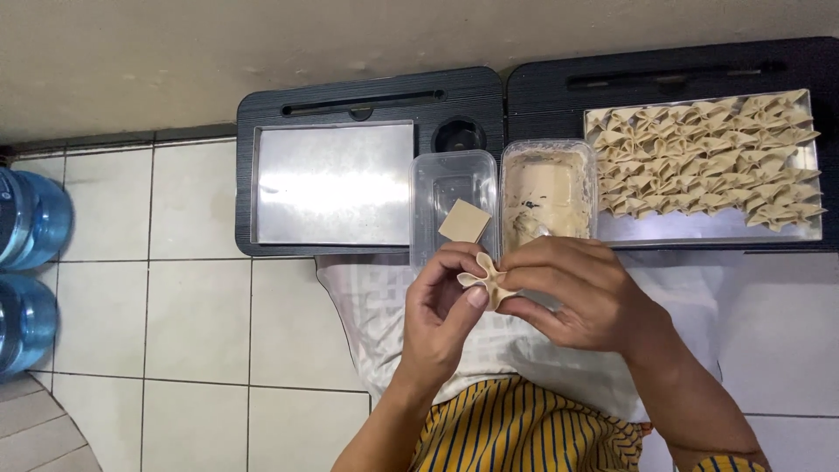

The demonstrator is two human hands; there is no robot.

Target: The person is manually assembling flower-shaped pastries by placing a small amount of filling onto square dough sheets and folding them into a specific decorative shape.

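Both my hands pinch one folded dumpling (489, 278) of pale dough above my lap. My left hand (444, 308) holds its left side with thumb and fingers. My right hand (577, 293) grips its right side. Just beyond, a clear plastic tub (431, 183) holds a square dough wrapper (465, 221). Beside it a second clear tub (548, 194) contains pale filling with a spoon in it. A metal tray (717, 229) at the right carries several rows of folded dumplings (708, 153).
An empty metal tray (334, 182) sits on a black low table (367, 92) at the left; a second black table (664, 70) holds the filled tray. Two blue water jugs (31, 218) stand at far left on the white tiled floor (175, 350). A white cloth (367, 306) covers my lap.
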